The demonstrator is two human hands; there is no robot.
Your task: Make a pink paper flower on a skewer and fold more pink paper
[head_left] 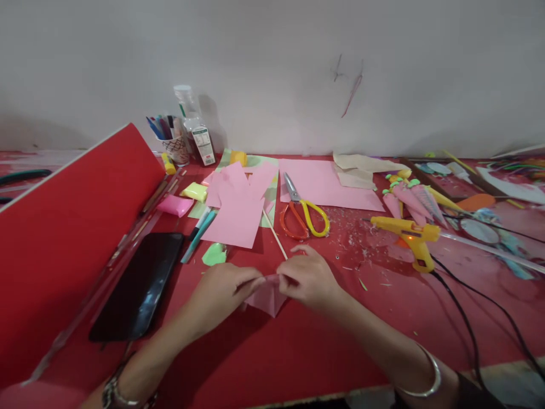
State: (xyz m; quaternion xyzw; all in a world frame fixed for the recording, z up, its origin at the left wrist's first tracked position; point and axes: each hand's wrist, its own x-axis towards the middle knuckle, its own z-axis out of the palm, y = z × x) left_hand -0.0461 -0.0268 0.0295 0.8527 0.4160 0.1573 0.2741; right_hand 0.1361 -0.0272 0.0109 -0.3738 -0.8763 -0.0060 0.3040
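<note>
In the head view, the left hand (221,289) and the right hand (309,278) are both pinching the folded pink paper (268,300) between closed fingertips above the red table (298,352), the paper sitting at 6 o'clock of the scissors (304,218) and 8 o'clock of the glue gun (409,233).

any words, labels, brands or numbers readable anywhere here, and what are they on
Nothing here reads clearly.
bottle label: printed text, too small and blurred to read.
pen cup: a pattern, no legible words.
wall marks: scribbles, not letters.
folded pink paper: no print visible.
</note>
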